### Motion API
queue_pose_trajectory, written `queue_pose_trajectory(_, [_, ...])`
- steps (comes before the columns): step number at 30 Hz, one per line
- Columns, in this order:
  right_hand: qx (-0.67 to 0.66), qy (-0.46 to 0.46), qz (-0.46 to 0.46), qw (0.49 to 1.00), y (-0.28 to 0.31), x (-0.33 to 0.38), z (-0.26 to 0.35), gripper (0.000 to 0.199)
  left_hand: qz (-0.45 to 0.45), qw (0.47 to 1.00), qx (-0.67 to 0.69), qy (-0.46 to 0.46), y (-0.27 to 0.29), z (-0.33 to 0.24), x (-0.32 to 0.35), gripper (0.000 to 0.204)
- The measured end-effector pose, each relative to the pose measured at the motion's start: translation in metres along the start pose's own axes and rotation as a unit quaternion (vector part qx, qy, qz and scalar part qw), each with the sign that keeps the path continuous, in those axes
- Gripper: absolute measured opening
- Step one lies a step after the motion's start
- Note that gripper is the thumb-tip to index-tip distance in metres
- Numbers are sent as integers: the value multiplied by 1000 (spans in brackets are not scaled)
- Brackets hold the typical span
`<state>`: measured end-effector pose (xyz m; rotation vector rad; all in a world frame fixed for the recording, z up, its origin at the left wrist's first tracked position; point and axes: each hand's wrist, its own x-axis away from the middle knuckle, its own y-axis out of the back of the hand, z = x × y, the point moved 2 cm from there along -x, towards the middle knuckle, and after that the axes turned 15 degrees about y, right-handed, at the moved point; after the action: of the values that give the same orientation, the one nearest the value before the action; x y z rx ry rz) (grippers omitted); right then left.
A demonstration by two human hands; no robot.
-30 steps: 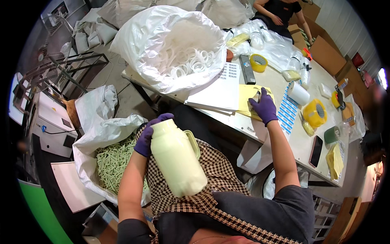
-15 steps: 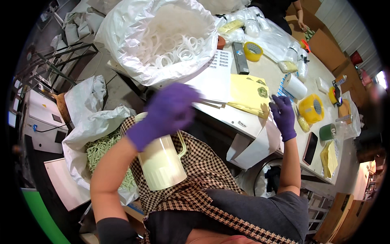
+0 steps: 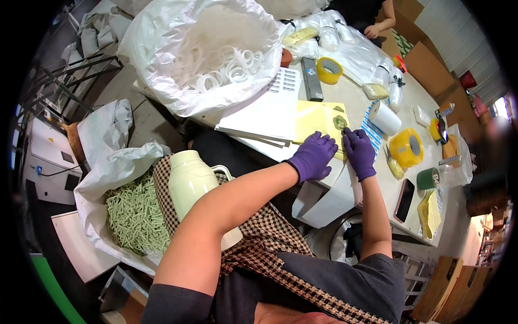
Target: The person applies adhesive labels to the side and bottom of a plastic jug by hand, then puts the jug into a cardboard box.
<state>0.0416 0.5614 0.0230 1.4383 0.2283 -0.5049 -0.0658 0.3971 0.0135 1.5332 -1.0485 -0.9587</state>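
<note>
Yellow sheet under two gloved hands

Yellow paper sheet (image 3: 315, 120) lies flat on the table (image 3: 377, 178), at its near edge, with its long axis running from left to right across the view. A small round green sticker (image 3: 340, 122) sits near the sheet's far right corner. The left hand (image 3: 313, 156), in a purple glove, rests open and flat on the near edge of the sheet. The right hand (image 3: 359, 152), also in a purple glove, has its fingertips pinched together just beside the green sticker; whether it grips something, I cannot tell. A pale green plastic jug (image 3: 197, 189) stands upright on the person's lap. A white sheet of printed labels (image 3: 272, 108) lies to the left of the yellow sheet, touching it. A yellow tape roll (image 3: 407, 148) stands near, on the right.
</note>
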Motion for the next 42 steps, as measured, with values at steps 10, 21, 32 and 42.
queue_pose_trajectory(10, [-316,-84,-246,912,18,-64,-109,34,70,997,9,-14,19,14,-8,74])
queue_pose_trajectory(21, [-313,169,-125,926,37,23,221,44,-211,878,292,313,161,206,207,26])
queue_pose_trajectory(32, [-344,298,2,891,21,37,344,53,-283,784,358,420,92,186,309,29])
queue_pose_trajectory(42, [-309,296,31,904,21,46,348,48,-295,775,329,451,94,187,322,30])
